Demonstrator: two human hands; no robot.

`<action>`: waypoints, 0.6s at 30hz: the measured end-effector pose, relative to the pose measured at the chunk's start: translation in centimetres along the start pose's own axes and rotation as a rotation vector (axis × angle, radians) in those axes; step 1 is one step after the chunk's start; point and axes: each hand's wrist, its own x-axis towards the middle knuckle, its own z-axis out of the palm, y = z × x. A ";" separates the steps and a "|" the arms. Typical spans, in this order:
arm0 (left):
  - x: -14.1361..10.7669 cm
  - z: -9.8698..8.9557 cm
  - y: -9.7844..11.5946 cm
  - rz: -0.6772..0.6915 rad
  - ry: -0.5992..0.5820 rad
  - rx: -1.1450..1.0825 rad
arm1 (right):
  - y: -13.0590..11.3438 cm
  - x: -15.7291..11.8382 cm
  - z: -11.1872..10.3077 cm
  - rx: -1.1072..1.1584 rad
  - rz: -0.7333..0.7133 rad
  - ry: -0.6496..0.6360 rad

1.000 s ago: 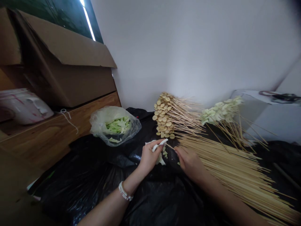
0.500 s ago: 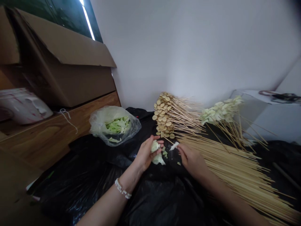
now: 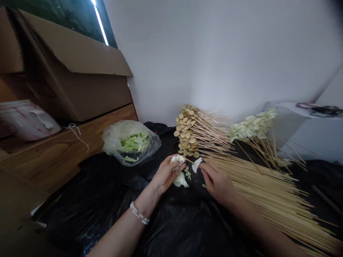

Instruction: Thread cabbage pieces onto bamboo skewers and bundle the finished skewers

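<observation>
My left hand [image 3: 166,172] is closed on a pale cabbage piece [image 3: 177,160], held between thumb and fingers. The tip of a thin wooden skewer [image 3: 189,161] reaches toward that piece; whether it has pierced it I cannot tell. Around the skewer, close to my right hand [image 3: 217,181], sits a white cabbage leaf piece [image 3: 197,165]. My right hand pinches the skewer just behind that leaf. Beneath my left fingers lies a loose cabbage piece [image 3: 181,180] on black plastic sheeting [image 3: 184,221], with small green scraps [image 3: 188,174] beside it.
A clear bag [image 3: 112,139] of chopped cabbage [image 3: 135,142] sits left. Skewered potato slices [image 3: 186,130] are stacked against the wall, and cabbage skewers [image 3: 253,126] lie right of them. Many bare skewers [image 3: 268,192] spread at the right. A cardboard box [image 3: 88,89] stands left on a wooden surface.
My left fingers have closed from a loose, open cup around the cabbage piece, lifting it toward the skewer tip. The leaf by my right hand has turned and shows broader.
</observation>
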 end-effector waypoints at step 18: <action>0.4 -0.2 -0.2 0.119 0.063 -0.038 | 0.3 -0.6 0.6 -0.168 0.019 -0.109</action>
